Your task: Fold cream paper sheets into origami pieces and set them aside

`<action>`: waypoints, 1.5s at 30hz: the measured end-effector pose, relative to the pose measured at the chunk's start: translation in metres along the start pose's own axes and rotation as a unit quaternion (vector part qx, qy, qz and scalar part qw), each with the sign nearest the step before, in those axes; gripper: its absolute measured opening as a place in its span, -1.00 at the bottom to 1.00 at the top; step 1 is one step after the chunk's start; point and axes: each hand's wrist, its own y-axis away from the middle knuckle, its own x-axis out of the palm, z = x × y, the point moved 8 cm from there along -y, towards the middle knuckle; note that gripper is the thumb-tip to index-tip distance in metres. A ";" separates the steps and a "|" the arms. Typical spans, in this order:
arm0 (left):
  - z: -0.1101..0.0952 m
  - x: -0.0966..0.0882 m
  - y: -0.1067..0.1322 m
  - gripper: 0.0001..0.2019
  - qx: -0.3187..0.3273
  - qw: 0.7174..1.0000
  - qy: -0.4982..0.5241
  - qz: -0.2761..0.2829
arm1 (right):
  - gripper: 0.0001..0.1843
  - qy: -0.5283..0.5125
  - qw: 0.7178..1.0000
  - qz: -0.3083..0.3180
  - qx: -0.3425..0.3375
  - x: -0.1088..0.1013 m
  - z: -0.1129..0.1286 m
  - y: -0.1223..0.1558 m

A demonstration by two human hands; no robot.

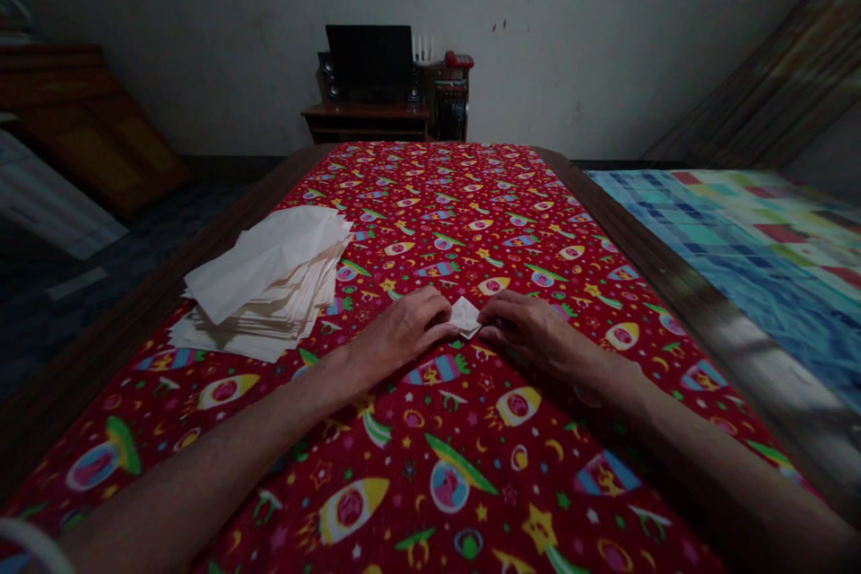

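A small folded piece of white paper sits between my two hands, low over the red patterned cloth. My left hand pinches its left side with thumb and fingers. On the opposite side, my right hand grips the right corner, fingers closed together. The paper looks diamond-shaped, with a crease down its upper face; its outer corners are hidden by my fingertips. To the left of my left hand lies a loose stack of white paper sheets, the top ones askew.
The cloth covers a long dark wooden table or bed frame. At its far end stand a black monitor with speakers and a red object. A wooden cabinet is at left; a blue checked bedspread lies at right.
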 end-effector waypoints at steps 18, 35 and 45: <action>0.007 -0.001 -0.003 -0.88 -0.016 0.999 0.026 -0.015 | -0.76 -0.029 0.999 -0.026 0.026 -0.004 -0.006 -0.004; 0.007 0.005 -0.007 -0.90 -0.051 0.995 -0.064 -0.050 | -0.83 0.101 0.990 -0.017 0.095 0.005 -0.007 -0.016; 0.001 0.001 -0.003 -0.92 -0.027 0.998 -0.049 -0.040 | -0.84 0.126 0.988 -0.043 0.079 0.008 -0.005 -0.009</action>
